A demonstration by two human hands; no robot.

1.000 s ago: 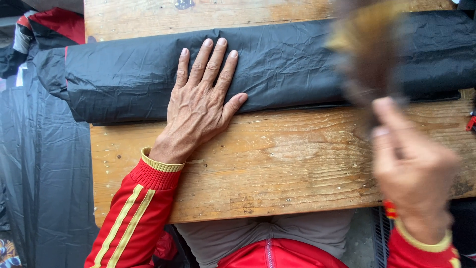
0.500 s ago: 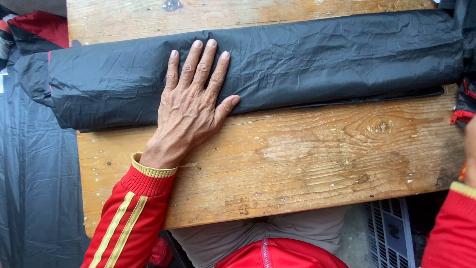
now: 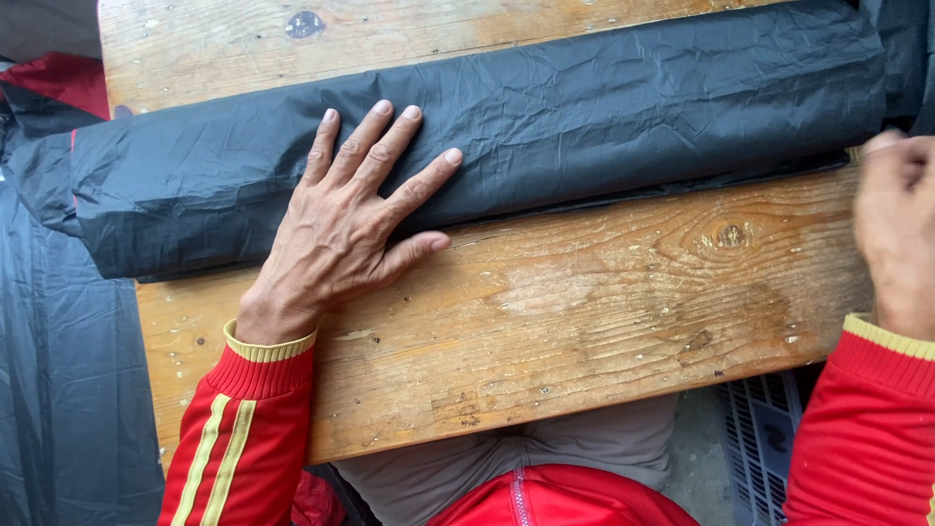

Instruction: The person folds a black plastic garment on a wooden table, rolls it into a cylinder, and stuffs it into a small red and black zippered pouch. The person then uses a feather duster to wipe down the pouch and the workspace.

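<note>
A long roll of crinkled black sheet (image 3: 604,117) lies across a worn wooden board (image 3: 584,312). My left hand (image 3: 341,234) rests flat on the roll's left part with its fingers spread; the thumb lies along the roll's near edge on the wood. At the right edge of the view, my right hand (image 3: 901,224) is blurred, with curled fingers just below the roll's right end. Whether it holds anything is unclear. Both arms wear red sleeves with yellow cuffs.
More black sheet (image 3: 68,390) hangs off the board's left side, with a red cloth (image 3: 68,83) at the upper left. Under the board's near edge are my grey-trousered lap (image 3: 584,458) and a white slatted crate (image 3: 760,438).
One second ago my right hand held a brown brush over the roll's right part. It then dropped out to the right and is now back at the right edge. My left hand stays on the roll.
</note>
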